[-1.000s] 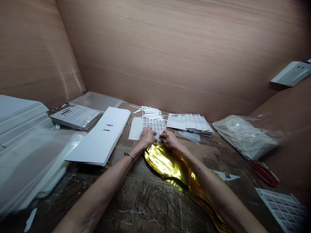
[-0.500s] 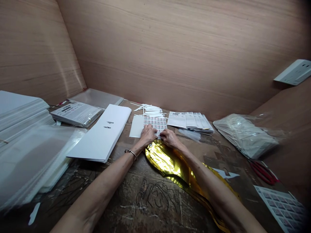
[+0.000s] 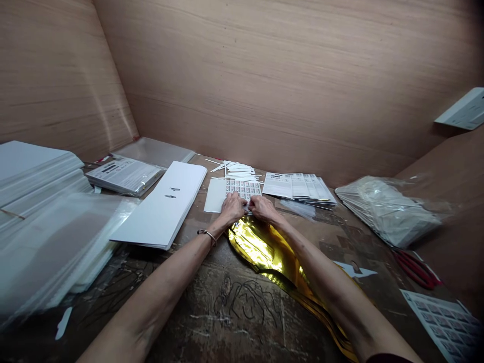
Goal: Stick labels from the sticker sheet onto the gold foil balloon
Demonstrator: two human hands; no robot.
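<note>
A shiny gold foil balloon (image 3: 257,247), flat and layered, lies on the dark worn table and runs toward the near right under my right forearm. At its far tip, my left hand (image 3: 233,207) has its fingers closed in a pinch. Close beside it, my right hand (image 3: 263,208) is also closed, with thumb and fingertips on the same tip. Exactly what sits between the fingertips is partly hidden. Just beyond both hands lies a sheet of small printed labels (image 3: 244,187), its near part covered by them.
White straws (image 3: 239,170) lie loose at the back. Printed cards (image 3: 280,185) fan out to their right. Left stand a white card stack (image 3: 162,206) and clear plastic sleeves (image 3: 75,237). Right are bagged items (image 3: 389,212), red-handled scissors (image 3: 416,269) and another label sheet (image 3: 444,320).
The view has shifted slightly, so things sit a little further right. My right fingers have curled in closer at the balloon's tip, nearer my left hand.
</note>
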